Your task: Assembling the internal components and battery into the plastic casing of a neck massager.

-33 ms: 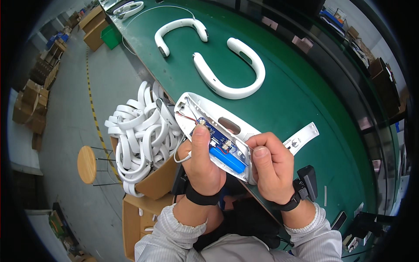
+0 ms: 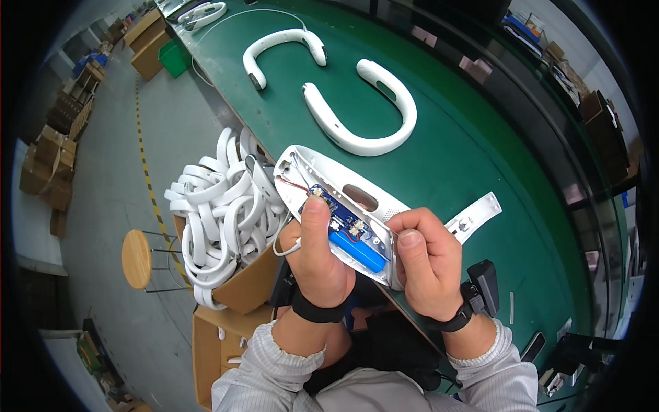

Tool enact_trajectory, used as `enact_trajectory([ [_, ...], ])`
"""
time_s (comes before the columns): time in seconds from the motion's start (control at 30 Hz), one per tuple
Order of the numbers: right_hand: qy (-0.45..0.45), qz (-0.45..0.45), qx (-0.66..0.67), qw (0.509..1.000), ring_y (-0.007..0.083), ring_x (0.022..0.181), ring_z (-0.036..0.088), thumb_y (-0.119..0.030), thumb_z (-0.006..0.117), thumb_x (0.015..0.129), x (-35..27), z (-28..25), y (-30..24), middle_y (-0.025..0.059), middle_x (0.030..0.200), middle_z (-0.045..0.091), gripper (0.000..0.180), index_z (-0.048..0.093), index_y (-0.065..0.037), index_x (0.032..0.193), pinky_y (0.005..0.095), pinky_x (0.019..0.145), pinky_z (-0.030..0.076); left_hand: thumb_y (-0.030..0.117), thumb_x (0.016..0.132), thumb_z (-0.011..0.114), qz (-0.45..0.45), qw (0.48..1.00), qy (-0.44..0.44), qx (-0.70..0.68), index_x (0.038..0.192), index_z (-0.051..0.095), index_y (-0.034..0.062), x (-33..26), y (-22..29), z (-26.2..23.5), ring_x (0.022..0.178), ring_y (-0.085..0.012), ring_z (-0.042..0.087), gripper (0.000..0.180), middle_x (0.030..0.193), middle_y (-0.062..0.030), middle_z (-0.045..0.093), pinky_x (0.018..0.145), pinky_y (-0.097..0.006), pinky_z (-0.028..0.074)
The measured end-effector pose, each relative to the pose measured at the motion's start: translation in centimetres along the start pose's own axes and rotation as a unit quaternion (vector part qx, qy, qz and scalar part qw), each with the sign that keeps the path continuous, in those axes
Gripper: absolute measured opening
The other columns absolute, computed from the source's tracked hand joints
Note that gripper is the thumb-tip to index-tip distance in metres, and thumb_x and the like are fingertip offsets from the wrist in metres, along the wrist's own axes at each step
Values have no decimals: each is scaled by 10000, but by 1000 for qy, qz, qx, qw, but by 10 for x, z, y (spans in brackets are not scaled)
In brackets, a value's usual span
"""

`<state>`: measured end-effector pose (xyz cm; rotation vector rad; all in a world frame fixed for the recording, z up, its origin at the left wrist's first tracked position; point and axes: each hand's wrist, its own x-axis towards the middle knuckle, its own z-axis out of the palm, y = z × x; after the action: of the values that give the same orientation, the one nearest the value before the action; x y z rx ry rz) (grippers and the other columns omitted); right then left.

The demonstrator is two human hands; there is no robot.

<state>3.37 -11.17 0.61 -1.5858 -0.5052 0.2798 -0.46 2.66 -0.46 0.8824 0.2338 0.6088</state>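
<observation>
Table (image 2: 480,137): two neckbands (image 2: 357,103) on it; box of shells (image 2: 226,206) and stool (image 2: 137,257) left of it.

A white opened casing (image 2: 322,180) with a blue circuit board (image 2: 341,214), a blue battery (image 2: 358,251) and red wires (image 2: 294,184) is seen over a dark green table (image 2: 480,137), beside white curved shells (image 2: 220,206) in a brown cardboard box (image 2: 254,288).

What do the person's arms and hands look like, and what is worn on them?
Both hands, left hand and right hand, are bare, with no gloves. Each wrist carries a black wristband. The forearms are covered by light grey sleeves with fine stripes and gathered cuffs.
</observation>
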Motion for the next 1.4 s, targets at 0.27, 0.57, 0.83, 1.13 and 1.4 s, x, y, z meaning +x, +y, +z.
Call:
enact_trajectory([
  [0.27, -1, 2, 1, 1000, 131, 678, 598, -261, 532, 1030, 0, 0, 1, 67, 756, 649, 288, 623, 12, 1016, 279, 619, 467, 389, 994, 520, -29, 992, 55, -113, 1006, 620, -16, 0, -11, -3, 731, -204, 684, 417, 858, -161, 696, 669, -325, 571],
  [0.57, 4, -5, -10, 1000, 127, 658, 590, -241, 529, 1029, 1, 1, 1, 67, 736, 642, 273, 625, 12, 993, 271, 607, 457, 324, 975, 522, -9, 999, 52, -13, 989, 623, -57, 0, -4, -1, 729, -216, 690, 394, 860, -176, 693, 673, -328, 577],
  [0.83, 3, -6, -12, 1000, 133, 648, 588, -248, 528, 1028, 3, 2, 3, 69, 729, 638, 281, 625, 12, 984, 274, 602, 454, 296, 981, 523, -5, 998, 56, -13, 1014, 615, -58, 0, -4, -5, 725, -223, 691, 367, 871, -195, 696, 670, -335, 582],
  [1.13, -3, -32, -20, 999, 140, 635, 576, -284, 511, 1034, 3, -4, 5, 63, 712, 622, 323, 624, 12, 975, 278, 589, 443, 317, 992, 509, 3, 999, 33, -4, 1048, 602, -63, -1, -7, -4, 760, -235, 692, 395, 907, -212, 695, 686, -342, 576],
  [1.4, -8, -44, -17, 999, 143, 637, 575, -298, 504, 1038, 4, -4, 6, 68, 719, 623, 343, 626, 17, 978, 277, 591, 443, 322, 997, 507, 4, 999, 35, -14, 1050, 600, -63, -1, -7, -5, 763, -242, 690, 399, 909, -216, 694, 698, -344, 577],
])
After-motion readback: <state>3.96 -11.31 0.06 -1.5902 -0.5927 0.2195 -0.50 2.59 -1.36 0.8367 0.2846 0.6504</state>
